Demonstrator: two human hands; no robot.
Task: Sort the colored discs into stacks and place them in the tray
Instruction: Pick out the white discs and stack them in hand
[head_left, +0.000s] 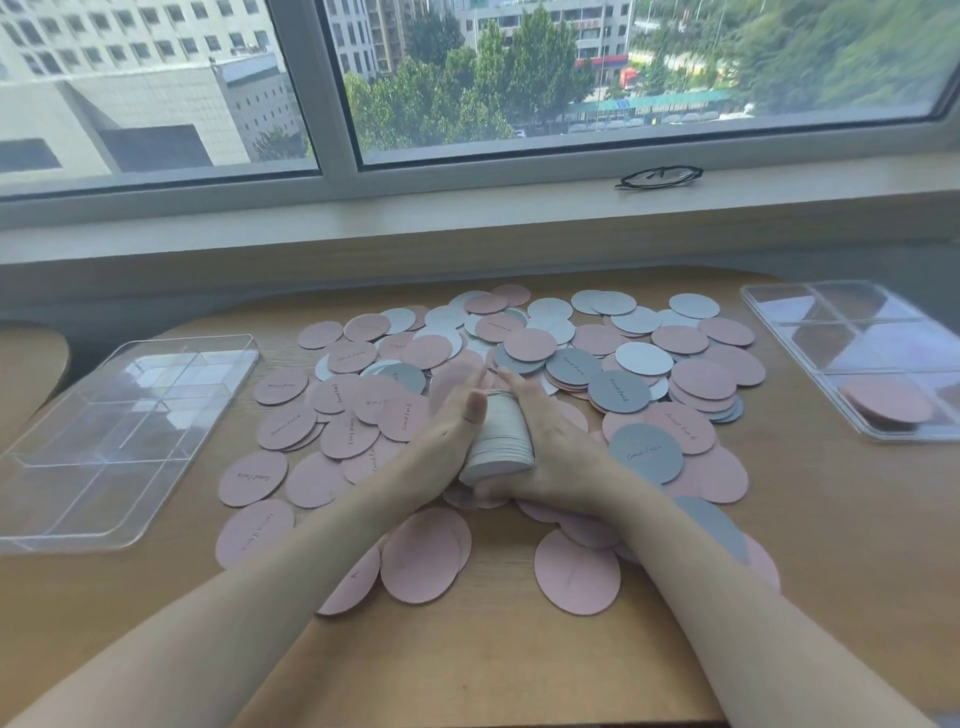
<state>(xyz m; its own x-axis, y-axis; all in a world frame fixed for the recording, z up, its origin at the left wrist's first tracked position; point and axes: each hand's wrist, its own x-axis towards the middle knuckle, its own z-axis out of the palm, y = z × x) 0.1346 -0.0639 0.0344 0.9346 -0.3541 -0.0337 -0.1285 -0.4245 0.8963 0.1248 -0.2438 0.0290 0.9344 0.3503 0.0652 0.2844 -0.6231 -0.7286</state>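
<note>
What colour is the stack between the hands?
White stack, seen in the head view.

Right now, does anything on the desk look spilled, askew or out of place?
Only the unsorted discs, sprawled overlapping across the desk. A pair of glasses lies on the windowsill, unrelated to the sorting. Both hands press the white stack square.
</note>
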